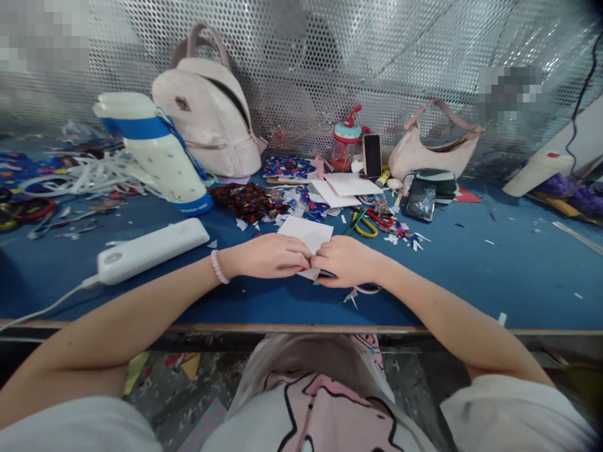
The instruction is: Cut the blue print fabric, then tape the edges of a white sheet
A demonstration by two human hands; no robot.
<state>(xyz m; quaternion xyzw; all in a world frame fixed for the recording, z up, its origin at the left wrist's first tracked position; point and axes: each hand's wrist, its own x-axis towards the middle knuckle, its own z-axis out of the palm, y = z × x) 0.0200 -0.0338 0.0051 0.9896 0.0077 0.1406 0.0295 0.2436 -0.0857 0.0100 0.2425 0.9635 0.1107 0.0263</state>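
My left hand (pixel 277 256) and my right hand (pixel 347 260) meet at the middle of the blue table. Both are closed, with fingertips nearly touching over the lower edge of a white sheet (pixel 308 232). The left fingers pinch together beside a bit of red. Under the curled right fingers shows a dark, thin edge, and a pale curved band (pixel 369 289) emerges beyond that hand. Fingers hide most of what is gripped. Just past the hands lie yellow-handled scissors (pixel 365 227) and red-handled scissors (pixel 379 218).
Left stand a white power strip (pixel 153 250), a large bottle (pixel 155 154) and a pale backpack (pixel 210 113). Behind the hands lie paper scraps, dark sequined fabric (pixel 249 202) and white cards (pixel 351 185). A red-lidded cup (pixel 346 147), phone (pixel 372 156) and pink handbag (pixel 431 150) stand farther back.
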